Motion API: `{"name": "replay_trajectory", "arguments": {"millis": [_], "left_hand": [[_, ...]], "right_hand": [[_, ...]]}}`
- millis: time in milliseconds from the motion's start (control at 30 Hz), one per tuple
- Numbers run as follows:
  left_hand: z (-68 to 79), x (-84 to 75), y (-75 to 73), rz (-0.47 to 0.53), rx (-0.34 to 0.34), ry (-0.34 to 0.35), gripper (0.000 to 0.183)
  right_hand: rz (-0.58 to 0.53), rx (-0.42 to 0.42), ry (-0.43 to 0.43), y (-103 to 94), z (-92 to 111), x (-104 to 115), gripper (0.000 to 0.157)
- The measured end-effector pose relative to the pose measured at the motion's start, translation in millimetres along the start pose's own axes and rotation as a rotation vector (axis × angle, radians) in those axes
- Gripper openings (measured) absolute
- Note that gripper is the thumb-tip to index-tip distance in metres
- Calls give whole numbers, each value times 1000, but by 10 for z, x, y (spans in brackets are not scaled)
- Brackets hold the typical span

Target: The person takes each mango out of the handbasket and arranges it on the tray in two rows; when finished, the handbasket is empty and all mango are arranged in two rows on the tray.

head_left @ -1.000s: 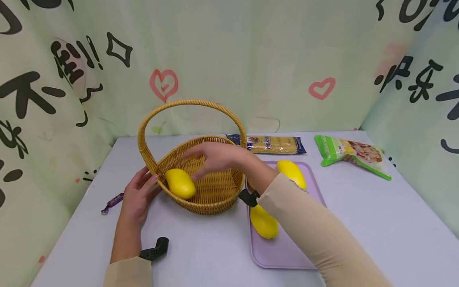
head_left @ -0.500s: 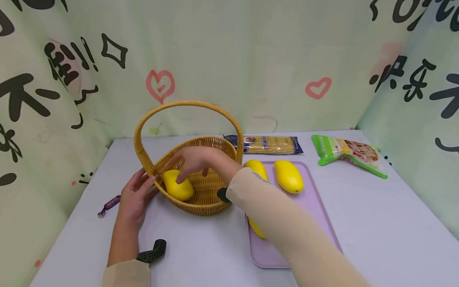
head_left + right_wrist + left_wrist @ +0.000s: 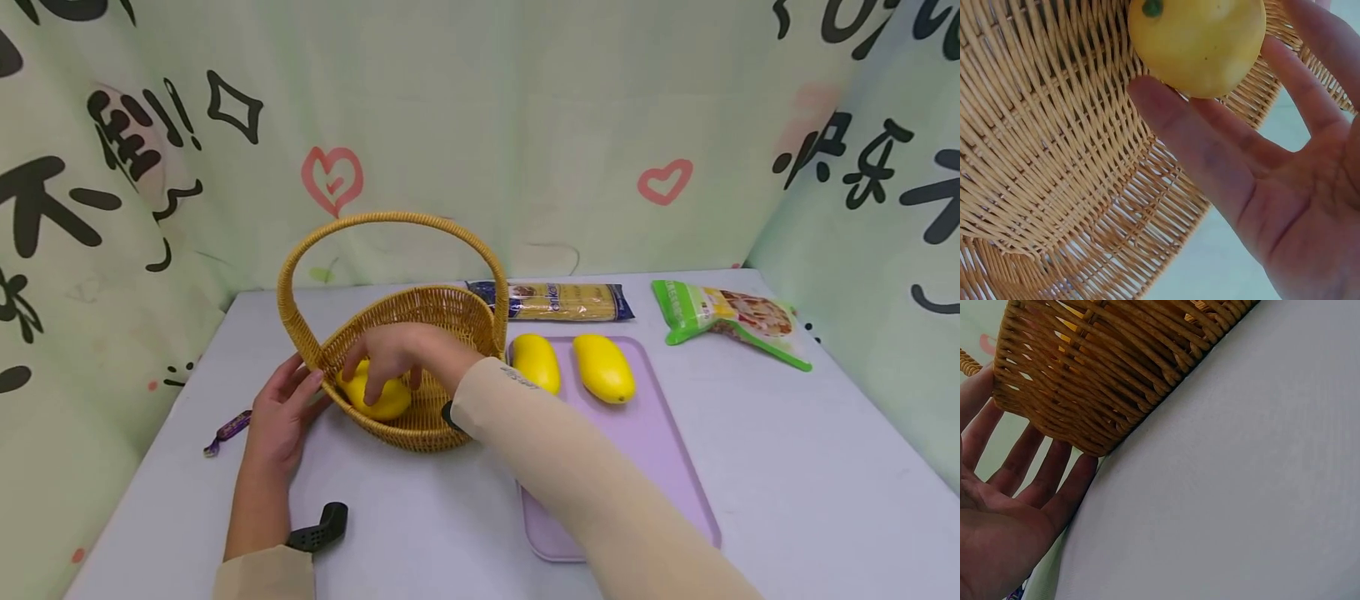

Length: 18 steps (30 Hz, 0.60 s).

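A yellow mango [image 3: 390, 402] lies in the left side of the wicker basket [image 3: 438, 437]. My right hand [image 3: 393, 350] reaches in from above, its fingers spread round the mango. In the right wrist view, the mango [image 3: 1200, 44] shows a green stem end, with fingertips close along its lower and right sides. My left hand [image 3: 281, 412] is at the basket's left side. Its fingers [image 3: 1072, 481] are extended, tips against the woven wall in the left wrist view. Two more mangoes, a left one [image 3: 536, 362] and a right one [image 3: 603, 369], lie on a purple tray [image 3: 645, 433].
The basket's tall handle [image 3: 393, 217] arches over my right hand. Behind the tray lies a pasta packet [image 3: 570, 302], and a green food bag [image 3: 738, 323] is at the back right. A purple-wrapped candy [image 3: 227, 432] lies left of my left hand. My right sleeve [image 3: 570, 458] crosses the tray.
My right hand has moved left and down inside the basket onto the mango, which has turned slightly. The sleeve now covers the tray's front mango. My left hand stays at the basket.
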<state>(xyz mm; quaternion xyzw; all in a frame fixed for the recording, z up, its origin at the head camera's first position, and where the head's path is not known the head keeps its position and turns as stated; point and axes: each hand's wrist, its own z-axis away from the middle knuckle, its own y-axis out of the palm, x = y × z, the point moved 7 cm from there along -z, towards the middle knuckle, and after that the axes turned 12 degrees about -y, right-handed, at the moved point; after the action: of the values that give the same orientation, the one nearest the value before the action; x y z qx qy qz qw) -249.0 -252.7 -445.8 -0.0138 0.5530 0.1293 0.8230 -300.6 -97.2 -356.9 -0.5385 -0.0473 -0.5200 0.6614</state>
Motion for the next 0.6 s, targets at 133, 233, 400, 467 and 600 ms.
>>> {"name": "replay_trajectory", "arguments": {"millis": [133,233,400,467,600], "left_hand": [[4,-5,-20,1,3,6,64],[9,-1,-34,7,-3,7,64],[11,3,-35,7,-10,2,64],[13,-2,-24,7,-9,4,64],[10,-10,2,13,-4,14,63]], "right_hand": [[-26,-7,14,4,-21,-4,52],[-60,-6,16,10,-42,-22,55],[-81,3,-15,6,-53,-59,57],[-88,1,-25,-14,-40,-80,57],[-107,-15,-48,-82,14,-105,56]]}}
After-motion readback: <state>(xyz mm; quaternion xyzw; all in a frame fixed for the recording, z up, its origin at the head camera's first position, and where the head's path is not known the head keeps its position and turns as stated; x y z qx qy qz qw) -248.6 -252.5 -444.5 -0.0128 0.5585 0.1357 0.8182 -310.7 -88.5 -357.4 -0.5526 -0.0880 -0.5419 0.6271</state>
